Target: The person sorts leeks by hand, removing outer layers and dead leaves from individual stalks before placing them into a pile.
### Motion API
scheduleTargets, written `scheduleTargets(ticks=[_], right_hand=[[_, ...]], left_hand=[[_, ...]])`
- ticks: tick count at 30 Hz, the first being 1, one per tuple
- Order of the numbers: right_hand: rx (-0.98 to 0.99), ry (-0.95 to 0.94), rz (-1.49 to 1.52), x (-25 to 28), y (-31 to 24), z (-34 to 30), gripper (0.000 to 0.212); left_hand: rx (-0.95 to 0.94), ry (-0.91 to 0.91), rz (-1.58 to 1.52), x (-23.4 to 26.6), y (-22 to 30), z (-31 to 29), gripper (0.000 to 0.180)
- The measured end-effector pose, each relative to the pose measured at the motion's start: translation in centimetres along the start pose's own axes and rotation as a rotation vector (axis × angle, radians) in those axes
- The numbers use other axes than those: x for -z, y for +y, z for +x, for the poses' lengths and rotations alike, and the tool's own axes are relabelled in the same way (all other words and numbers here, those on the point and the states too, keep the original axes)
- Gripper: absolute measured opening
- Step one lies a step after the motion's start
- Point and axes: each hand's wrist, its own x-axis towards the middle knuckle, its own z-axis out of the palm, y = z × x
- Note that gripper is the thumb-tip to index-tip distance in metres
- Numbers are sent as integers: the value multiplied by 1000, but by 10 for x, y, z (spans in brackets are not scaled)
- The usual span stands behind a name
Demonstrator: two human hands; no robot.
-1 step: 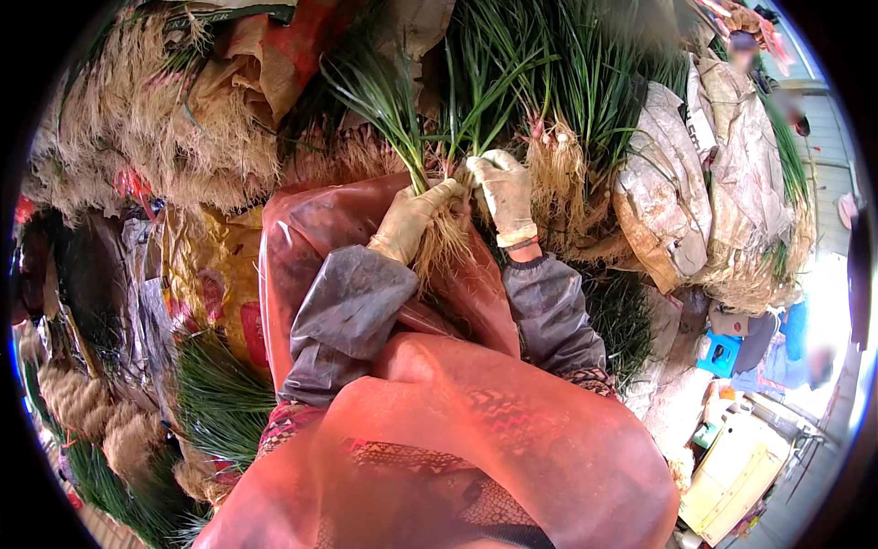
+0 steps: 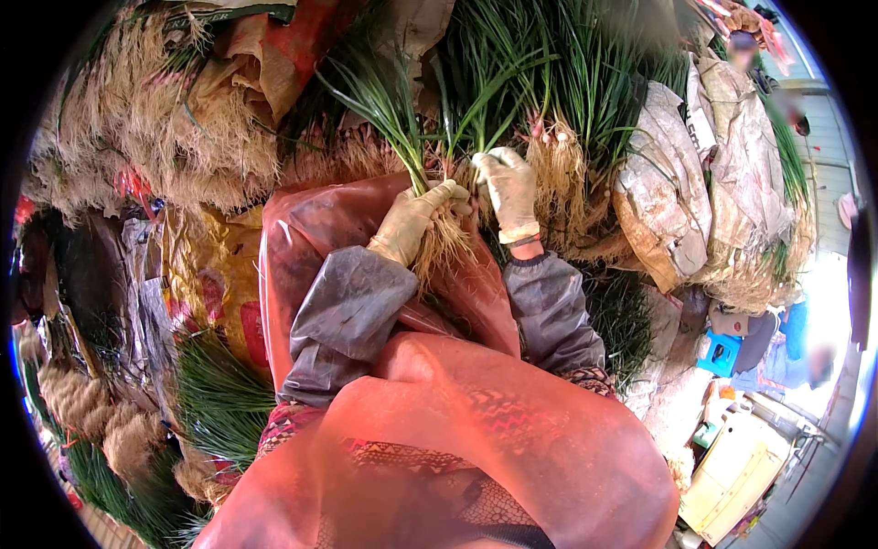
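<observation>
My gloved left hand is closed round a bunch of spring onions. Their green leaves fan out above the fist, and pale stringy roots hang below it. Just to the right, my gloved right hand has its fingers curled in a pinch beside a few upright green stalks. Whatever lies between those fingertips is hidden. A translucent reddish plastic apron covers my lap under both hands.
More spring onions with bulbs and roots lie beyond my hands. Rooted bundles are heaped at the far left. Pale sacks lie at the right, and a yellow sack at the left. A blue plastic stool stands at the right.
My right hand has shifted slightly right, leaving a wider gap from the left. The left hand keeps its hold on the spring onions, almost still.
</observation>
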Motion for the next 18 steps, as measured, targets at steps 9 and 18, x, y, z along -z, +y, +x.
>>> scheduleTargets(ticks=[9, 18], right_hand=[[-8, -374, 332, -3, -15, -2, 27], [-9, 12, 537, 63, -46, -76, 28]], left_hand=[[-31, -143, 153, 13, -14, 3, 38], [-118, 99, 524, 15, -20, 21, 28]])
